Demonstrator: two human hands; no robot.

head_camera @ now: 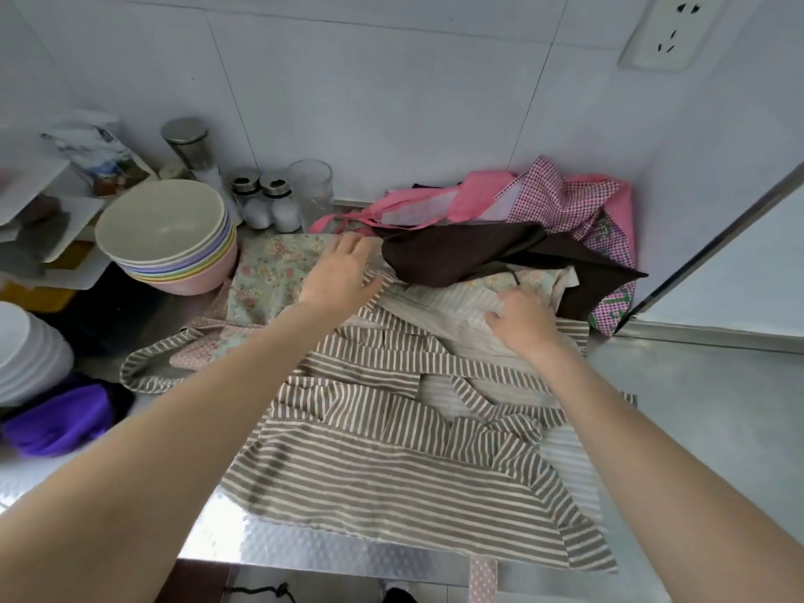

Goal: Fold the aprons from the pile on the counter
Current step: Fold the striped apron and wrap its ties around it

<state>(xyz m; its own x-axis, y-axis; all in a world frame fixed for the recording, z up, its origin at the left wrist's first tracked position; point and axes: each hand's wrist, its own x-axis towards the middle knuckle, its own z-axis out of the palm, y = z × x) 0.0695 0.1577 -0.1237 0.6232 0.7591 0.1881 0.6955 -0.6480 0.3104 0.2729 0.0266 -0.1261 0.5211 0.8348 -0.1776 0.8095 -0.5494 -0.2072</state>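
Note:
A grey-and-cream striped apron (391, 463) lies spread and rumpled on the steel counter (705, 411) in front of me. Under its far edge lies a floral apron (269, 272). Behind them sits the pile: a dark brown apron (470, 250), a pink apron (435, 202) and a pink checked apron (561, 198). My left hand (341, 272) reaches over the floral apron and touches cloth at the far edge, fingers extended. My right hand (522, 315) grips the striped apron's far right part, fingers curled into the fabric.
A stack of pastel bowls (169, 237) stands at the left, with white bowls (26, 354) and a purple cloth (61, 420) nearer. Shakers (269, 202), a glass (311, 187) and a steel canister (187, 141) line the tiled wall. A steel-edged panel (718, 237) closes the right side.

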